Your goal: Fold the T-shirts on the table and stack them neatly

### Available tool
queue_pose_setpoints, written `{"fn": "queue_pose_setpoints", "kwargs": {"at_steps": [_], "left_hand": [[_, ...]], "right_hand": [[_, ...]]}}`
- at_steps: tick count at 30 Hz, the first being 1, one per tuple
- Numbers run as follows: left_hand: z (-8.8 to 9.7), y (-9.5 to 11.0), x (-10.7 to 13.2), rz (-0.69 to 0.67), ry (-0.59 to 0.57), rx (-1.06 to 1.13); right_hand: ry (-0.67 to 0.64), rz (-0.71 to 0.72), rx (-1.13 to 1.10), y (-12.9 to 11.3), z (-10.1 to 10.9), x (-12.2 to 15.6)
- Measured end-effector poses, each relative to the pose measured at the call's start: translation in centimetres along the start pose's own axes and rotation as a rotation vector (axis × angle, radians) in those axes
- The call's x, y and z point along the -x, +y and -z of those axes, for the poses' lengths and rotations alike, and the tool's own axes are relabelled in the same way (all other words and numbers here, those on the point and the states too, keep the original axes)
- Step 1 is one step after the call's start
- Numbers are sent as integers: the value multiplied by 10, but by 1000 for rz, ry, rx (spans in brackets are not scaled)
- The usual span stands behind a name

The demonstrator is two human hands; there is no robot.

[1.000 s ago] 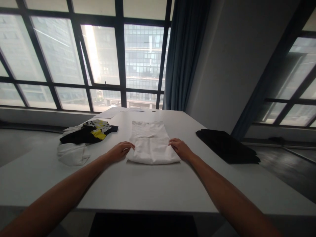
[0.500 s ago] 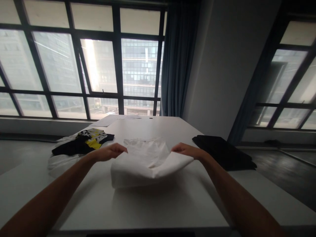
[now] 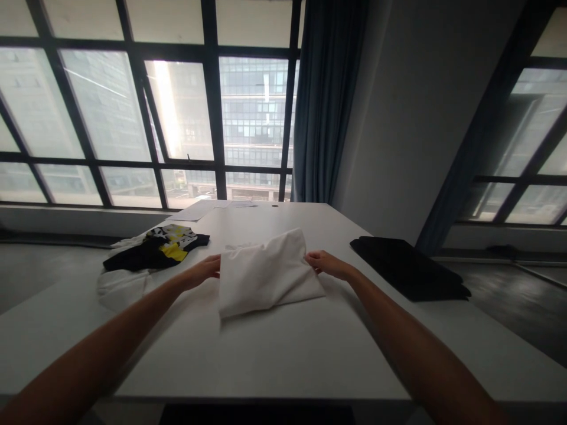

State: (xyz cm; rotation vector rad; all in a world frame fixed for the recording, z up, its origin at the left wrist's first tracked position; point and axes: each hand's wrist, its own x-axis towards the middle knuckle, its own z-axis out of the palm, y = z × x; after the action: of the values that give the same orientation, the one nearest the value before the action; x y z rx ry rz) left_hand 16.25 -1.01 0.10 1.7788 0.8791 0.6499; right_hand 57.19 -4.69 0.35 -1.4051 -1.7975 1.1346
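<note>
A folded white garment [image 3: 266,274] is held up in front of me at the middle of the table, its near edge hanging at a slant. My left hand [image 3: 210,268] is at its left side, fingers closed at the edge and partly hidden by the fabric. On the opposite side, my right hand [image 3: 321,262] pinches the garment's right edge. One corner of the cloth stands up beside the right hand, and another points toward the lower right. Most of the far side of the garment is hidden behind the raised layer.
The white table [image 3: 266,366] runs away toward the windows. Left of my hands lies a loose heap of clothes [image 3: 162,248] in black, yellow and white. A folded black stack of cloth [image 3: 410,268] sits at the right edge. Papers [image 3: 190,213] lie at the far end.
The near part of the garment has been lifted and folded away from me over the rest, covering the gathered far part. My hands stay at its two sides; the view has shifted slightly.
</note>
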Motion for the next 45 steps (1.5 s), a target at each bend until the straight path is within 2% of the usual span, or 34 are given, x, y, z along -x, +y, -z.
{"fn": "queue_pose_setpoints", "kwargs": {"at_steps": [5, 7, 9, 12, 13, 17, 18, 19, 21, 23, 24, 27, 30, 33, 36, 39, 42, 45], "left_hand": [[-14, 12, 3, -338, 167, -253], [-21, 18, 7, -464, 172, -356], [-29, 26, 15, -522, 123, -390], [-35, 44, 39, -480, 25, -358], [-36, 50, 48, -447, -46, -343], [-28, 68, 71, -243, -489, -256], [-26, 68, 70, -208, -538, -236], [-24, 64, 67, -192, -524, -227], [-25, 49, 55, -183, -357, -286], [-31, 27, 39, -145, -158, -464], [-35, 15, 32, -107, -105, -581], [-47, -15, 12, -15, -128, -868], [-45, -31, -7, -25, -150, -979], [-29, -38, -33, -38, -136, -1014], [-12, -42, -61, -39, -101, -1047], [-6, -41, -80, -39, 25, -1115], [-11, -32, -79, -82, 188, -1139], [-22, -18, -60, -83, 221, -1083]], "right_hand": [[-112, 110, -35, -18, 2, 17], [-110, 145, -17, -26, -2, 22], [-102, 160, -2, -33, -5, 27], [-191, 143, -23, -41, -2, 40], [-246, 124, -24, -43, 2, 45], [-517, -15, 29, -49, 19, 61], [-572, -39, 41, -49, 21, 62], [-601, -48, 51, -49, 21, 62], [-541, -11, 107, -44, 17, 56], [-379, 35, 251, -34, 8, 46], [-299, 44, 349, -28, 3, 41], [-198, 24, 622, -6, -10, 24], [-181, 28, 749, 13, -13, 5], [-123, -5, 816, 23, -10, -16], [-45, -88, 909, 23, -14, -37], [98, -135, 1024, 16, -24, -49], [267, -75, 1100, 7, -31, -45], [317, -39, 1058, 0, -28, -28]]}}
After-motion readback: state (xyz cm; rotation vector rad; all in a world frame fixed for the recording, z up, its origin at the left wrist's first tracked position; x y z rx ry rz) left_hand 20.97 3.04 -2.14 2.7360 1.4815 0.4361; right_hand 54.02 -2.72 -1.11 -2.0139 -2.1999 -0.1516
